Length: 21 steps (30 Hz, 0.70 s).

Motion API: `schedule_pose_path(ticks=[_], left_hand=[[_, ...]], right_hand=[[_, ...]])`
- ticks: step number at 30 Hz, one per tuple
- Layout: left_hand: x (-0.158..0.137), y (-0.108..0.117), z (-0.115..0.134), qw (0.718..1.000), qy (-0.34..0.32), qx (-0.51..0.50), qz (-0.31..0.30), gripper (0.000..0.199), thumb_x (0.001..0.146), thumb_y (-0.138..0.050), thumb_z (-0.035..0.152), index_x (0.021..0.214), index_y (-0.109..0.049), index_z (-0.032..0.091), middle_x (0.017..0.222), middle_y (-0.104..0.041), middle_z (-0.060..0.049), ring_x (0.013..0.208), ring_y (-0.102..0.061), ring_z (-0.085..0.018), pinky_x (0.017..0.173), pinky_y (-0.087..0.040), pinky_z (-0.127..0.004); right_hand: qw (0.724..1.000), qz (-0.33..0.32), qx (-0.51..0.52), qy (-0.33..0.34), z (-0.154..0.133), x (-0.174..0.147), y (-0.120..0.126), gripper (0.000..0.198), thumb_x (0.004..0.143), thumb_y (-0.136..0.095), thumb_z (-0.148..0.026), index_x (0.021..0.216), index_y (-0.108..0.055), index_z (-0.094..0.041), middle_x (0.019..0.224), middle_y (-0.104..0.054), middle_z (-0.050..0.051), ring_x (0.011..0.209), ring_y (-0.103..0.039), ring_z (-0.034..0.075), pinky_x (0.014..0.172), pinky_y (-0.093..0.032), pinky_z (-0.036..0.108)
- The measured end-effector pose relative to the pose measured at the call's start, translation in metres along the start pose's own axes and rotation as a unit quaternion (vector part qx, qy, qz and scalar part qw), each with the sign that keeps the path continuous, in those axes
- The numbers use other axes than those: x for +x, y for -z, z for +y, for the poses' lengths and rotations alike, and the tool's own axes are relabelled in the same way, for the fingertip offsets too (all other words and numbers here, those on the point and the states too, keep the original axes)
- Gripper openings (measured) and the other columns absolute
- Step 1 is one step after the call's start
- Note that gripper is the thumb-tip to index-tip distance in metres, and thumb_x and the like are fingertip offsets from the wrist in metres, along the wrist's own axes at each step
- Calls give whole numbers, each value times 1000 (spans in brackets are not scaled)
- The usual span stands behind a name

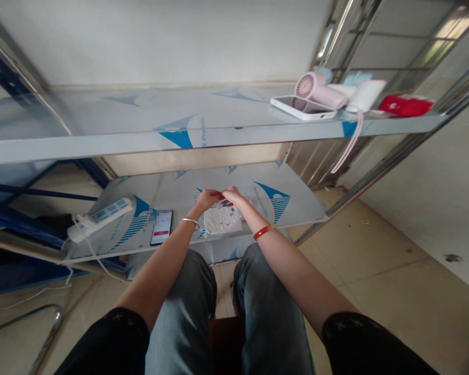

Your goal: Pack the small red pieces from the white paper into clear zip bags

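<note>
From the head camera, the person sits with both arms stretched out over the knees to the lower shelf (297,200) of a 2-tier metal rack. The left hand (206,199) and the right hand (232,195) meet fingertip to fingertip, each pinched narrow on a small red-and-white piece (223,202) held between them; it is too small to tell what it is. Just below the hands a white packet (222,221) of crinkled material lies on the shelf near its front edge. A phone (161,227) with a lit screen lies flat to the left of it, and a white power strip (100,216) sits further left, its cord trailing off the shelf. On the upper shelf (140,140), well apart from the hands, are a second phone (303,107), a pink handheld fan (320,89) and a red item (405,105). The step in hand looks like fine 2-handed work on the small piece, pulling or peeling it apart above the packet. The next move likely calls for a steady pinch from both hands and a small, controlled pull, keeping the piece over the packet.
</note>
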State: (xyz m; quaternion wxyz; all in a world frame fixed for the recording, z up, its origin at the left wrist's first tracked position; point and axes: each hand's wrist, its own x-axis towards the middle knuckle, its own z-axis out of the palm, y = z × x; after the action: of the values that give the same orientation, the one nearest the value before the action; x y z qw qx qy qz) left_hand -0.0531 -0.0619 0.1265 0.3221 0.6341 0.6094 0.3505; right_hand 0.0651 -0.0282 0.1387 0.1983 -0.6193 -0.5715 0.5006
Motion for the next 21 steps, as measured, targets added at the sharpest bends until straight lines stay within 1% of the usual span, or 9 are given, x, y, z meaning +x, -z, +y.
schedule_pose_path(ticks=[4, 8, 12, 15, 18, 21], left_hand=[[1, -1, -2, 1000, 0, -1, -6, 22, 70, -61, 21, 81, -77, 12, 66, -71, -1, 61, -57, -11, 59, -42, -19], [2, -1, 1, 999, 31, -3, -14, 21, 72, -59, 18, 81, -76, 12, 65, -70, -1, 59, -58, -11, 58, -44, -19], [0, 0, 8, 996, 74, -52, -15, 24, 72, -56, 10, 86, -75, 12, 74, -73, -3, 63, -64, -12, 61, -49, -20], [-3, 2, 11, 993, 93, -75, -10, 24, 75, -57, 10, 92, -74, 10, 81, -75, -7, 65, -67, -13, 61, -50, -22], [-4, 2, 10, 991, 109, -71, 4, 24, 79, -54, 11, 93, -73, 9, 87, -75, -10, 63, -67, -13, 61, -50, -22], [-2, 1, 8, 993, 108, -48, 3, 26, 81, -49, 10, 90, -73, 8, 85, -75, -9, 62, -66, -12, 60, -50, -21]], right_hand=[[1000, -2, 5, 1, 0, -6, 4, 10, 89, -53, -16, 91, -62, -12, 76, -72, 8, 44, -59, 11, 45, -45, 20], [1000, 2, 3, 4, 0, -10, 6, 9, 88, -53, -15, 90, -61, -12, 73, -70, 7, 44, -57, 10, 45, -43, 19], [1000, 1, 12, 13, -2, -14, 7, 12, 89, -49, -13, 89, -61, -13, 77, -70, 5, 44, -55, 8, 48, -44, 19], [999, -4, 23, 23, -3, -17, 7, 12, 90, -49, -13, 88, -61, -14, 81, -70, 4, 47, -55, 6, 50, -45, 18], [999, -10, 27, 30, -4, -19, 7, 11, 91, -50, -15, 88, -61, -14, 81, -70, 4, 47, -56, 6, 51, -45, 18], [999, -18, 19, 34, -4, -20, 7, 14, 91, -48, -15, 88, -62, -13, 79, -70, 4, 47, -56, 6, 51, -45, 17]])
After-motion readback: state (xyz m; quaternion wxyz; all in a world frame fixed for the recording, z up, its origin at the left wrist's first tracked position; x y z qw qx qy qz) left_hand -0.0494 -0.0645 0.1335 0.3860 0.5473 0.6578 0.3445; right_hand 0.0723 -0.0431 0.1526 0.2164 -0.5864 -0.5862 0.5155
